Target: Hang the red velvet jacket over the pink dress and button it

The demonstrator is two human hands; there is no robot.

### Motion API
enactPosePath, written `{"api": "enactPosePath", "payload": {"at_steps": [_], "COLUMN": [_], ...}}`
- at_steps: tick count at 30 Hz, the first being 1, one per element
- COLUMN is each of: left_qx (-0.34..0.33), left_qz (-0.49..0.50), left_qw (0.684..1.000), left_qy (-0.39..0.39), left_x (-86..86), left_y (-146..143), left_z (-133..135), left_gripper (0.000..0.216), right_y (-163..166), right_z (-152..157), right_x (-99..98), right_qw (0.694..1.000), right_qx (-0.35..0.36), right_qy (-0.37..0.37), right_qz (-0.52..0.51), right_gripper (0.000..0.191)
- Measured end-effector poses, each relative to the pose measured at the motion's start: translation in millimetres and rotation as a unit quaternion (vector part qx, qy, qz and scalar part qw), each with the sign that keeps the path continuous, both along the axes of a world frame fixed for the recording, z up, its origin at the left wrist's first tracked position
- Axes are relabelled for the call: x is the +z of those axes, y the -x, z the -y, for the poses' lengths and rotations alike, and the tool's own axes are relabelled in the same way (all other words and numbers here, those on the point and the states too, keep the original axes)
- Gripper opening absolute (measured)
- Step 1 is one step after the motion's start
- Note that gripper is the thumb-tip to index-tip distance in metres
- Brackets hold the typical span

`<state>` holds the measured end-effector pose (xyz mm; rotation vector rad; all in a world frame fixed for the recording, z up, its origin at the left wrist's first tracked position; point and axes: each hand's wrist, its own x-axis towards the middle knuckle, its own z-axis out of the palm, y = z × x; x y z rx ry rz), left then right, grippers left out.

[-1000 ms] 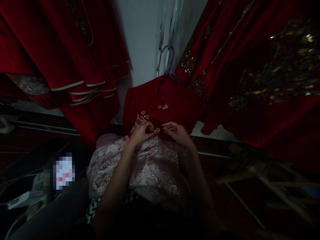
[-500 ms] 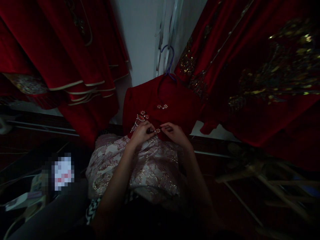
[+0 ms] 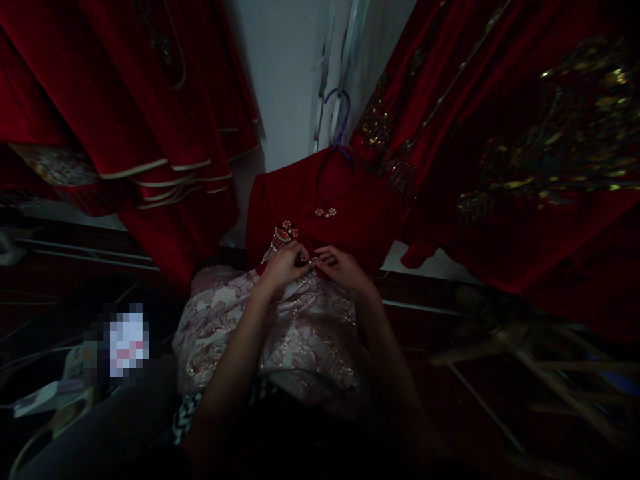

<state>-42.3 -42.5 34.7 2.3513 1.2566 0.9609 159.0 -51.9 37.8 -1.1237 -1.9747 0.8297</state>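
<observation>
In front of me a red garment point(image 3: 295, 183) hangs from a purple hanger point(image 3: 344, 123). Along its front, a beaded flower fastener point(image 3: 326, 213) sits below the neckline, and a tasselled brooch point(image 3: 283, 233) is on the left side. Lower down, my left hand point(image 3: 286, 267) pinches a small beaded flower clasp point(image 3: 313, 261) from the left. My right hand point(image 3: 341, 268) closes its fingers on the same clasp from the right. The fingertips partly hide the clasp. Pale brocade cloth point(image 3: 310, 327) with metallic sheen spreads beneath my wrists.
Red garments with cream edging point(image 3: 165, 133) hang at the left, and a red gown with gold sequins point(image 3: 575, 133) at the right. A blurred lit screen point(image 3: 129, 343) is at lower left. Dim wooden slats point(image 3: 550, 373) stand at lower right.
My right hand has moved slightly left, bringing its fingertips onto the beaded clasp beside my left fingers. The clasp is now more covered. My left hand has barely moved.
</observation>
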Motion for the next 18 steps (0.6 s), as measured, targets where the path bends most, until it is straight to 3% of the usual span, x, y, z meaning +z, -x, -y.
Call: {"api": "enactPosePath", "payload": {"at_steps": [18], "left_qx": [-0.029], "left_qz": [0.052], "left_qw": [0.998], "left_qy": [0.034], "left_x": [-4.1], "left_y": [-0.9], "left_z": [0.8], "left_gripper": [0.009], "right_y": [6.6], "right_z": [2.5], "right_x": [1.9], "right_qw": [1.0], "right_qx": [0.016], "right_qy": [0.008], "right_qz": [-0.004], "right_gripper": [0.022]}}
